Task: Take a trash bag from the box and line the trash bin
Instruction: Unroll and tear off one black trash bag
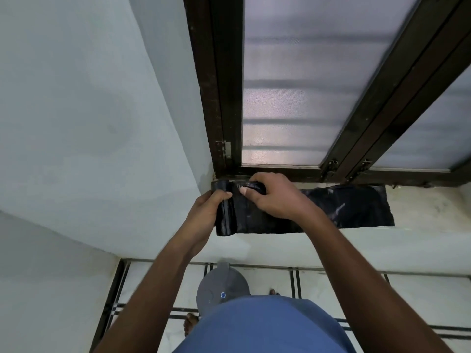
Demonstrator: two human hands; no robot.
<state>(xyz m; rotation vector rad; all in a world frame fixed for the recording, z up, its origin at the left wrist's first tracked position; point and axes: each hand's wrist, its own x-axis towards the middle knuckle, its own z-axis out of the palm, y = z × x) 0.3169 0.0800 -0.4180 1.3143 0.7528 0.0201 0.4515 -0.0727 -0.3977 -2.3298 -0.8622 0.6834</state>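
Note:
A black roll of trash bags (225,220) lies upright on the white window sill (420,215), just below the window frame. My left hand (206,215) is closed around the roll. From the roll a flat black bag (354,207) stretches out to the right along the sill. My right hand (275,194) presses down on this unrolled bag and pinches a bunched black fold near the roll's top. A grey trash bin (219,286) with a lid stands on the floor below, partly hidden by my left arm and blue clothing. No box is in view.
A dark brown window frame (221,98) with frosted panes rises behind the sill. A pale wall (84,110) closes in on the left. The floor (331,284) is white tile with dark lines, and my bare feet show by the bin.

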